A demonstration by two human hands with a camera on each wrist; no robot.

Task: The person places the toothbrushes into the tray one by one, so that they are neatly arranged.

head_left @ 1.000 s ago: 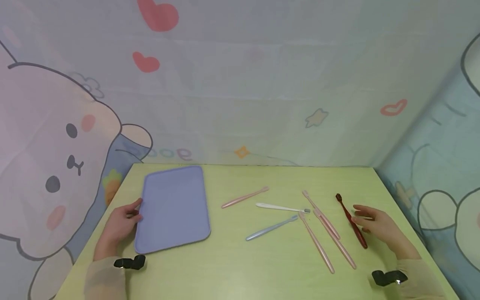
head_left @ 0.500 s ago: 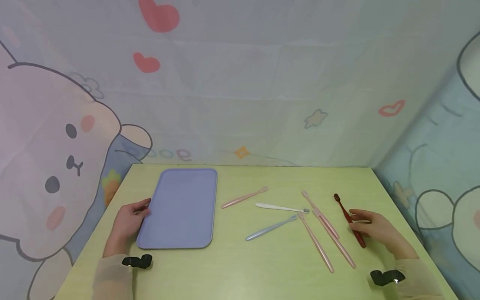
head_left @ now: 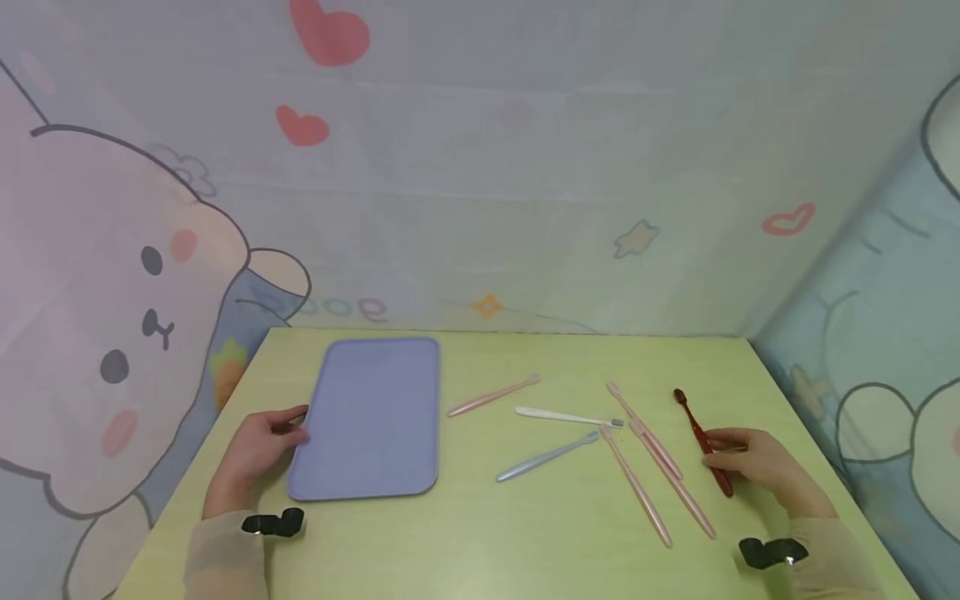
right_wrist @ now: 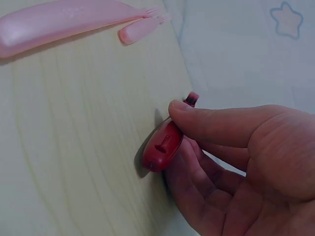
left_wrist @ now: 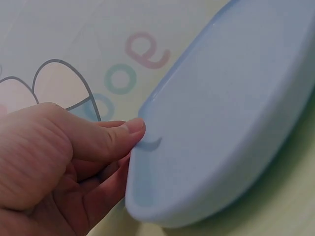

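My left hand (head_left: 255,450) pinches the left edge of a lilac tray (head_left: 367,417), with the thumb over its rim in the left wrist view. At the right side of the table, my right hand (head_left: 761,467) holds a dark red toothbrush (head_left: 697,433) between thumb and fingers. In the right wrist view the handle end (right_wrist: 160,150) of that toothbrush points down-left and its head shows beyond the thumb. Left of it lie several pink toothbrushes, among them one (head_left: 637,492) nearest the front. A white toothbrush (head_left: 558,415) and a blue toothbrush (head_left: 543,457) lie nearer the middle.
Another pink toothbrush (head_left: 491,396) lies just right of the tray. The light green-yellow table (head_left: 480,542) ends at a printed cloth backdrop (head_left: 480,167) behind and at both sides.
The tray has shifted right and turned straighter, with my left hand moving along. My right hand has closed its thumb and fingers on the red toothbrush.
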